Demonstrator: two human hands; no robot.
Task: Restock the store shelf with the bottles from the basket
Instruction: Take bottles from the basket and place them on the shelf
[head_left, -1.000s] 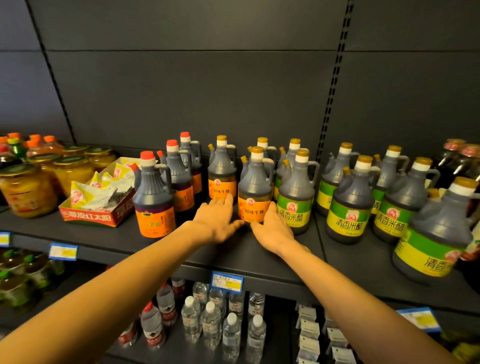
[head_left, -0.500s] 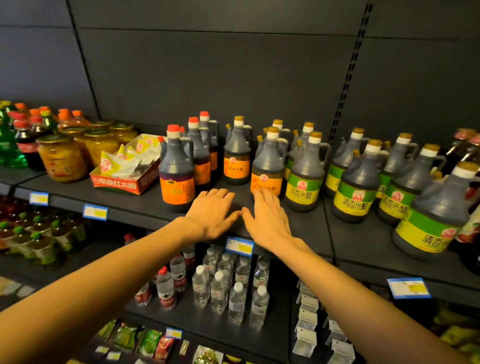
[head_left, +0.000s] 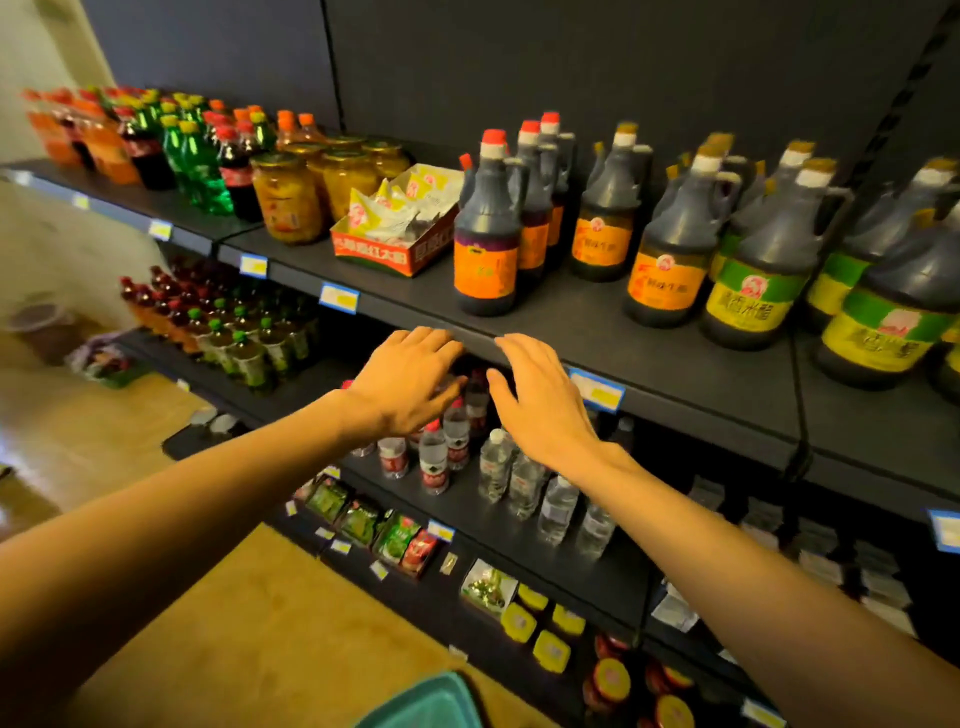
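Dark jug bottles stand on the black upper shelf (head_left: 597, 338): a red-capped one with an orange label (head_left: 485, 228), a yellow-capped orange-label one (head_left: 672, 244) and green-label ones (head_left: 758, 265) to the right. My left hand (head_left: 410, 382) and my right hand (head_left: 540, 397) hover side by side, palms down, just in front of and below the shelf's front edge. Both hold nothing, fingers spread. A teal basket rim (head_left: 436, 699) shows at the bottom edge; its contents are hidden.
Left on the shelf: a red carton of sachets (head_left: 400, 228), jars of yellow fruit (head_left: 288, 200), soda bottles (head_left: 197, 156). Water bottles (head_left: 519, 478) fill the shelf below, packets and jars lower still. Tan floor lies at left.
Both hands have pulled back from the orange-label bottle and off the shelf top, now below its front edge. The view has swung down and left, bringing the floor and basket rim in.
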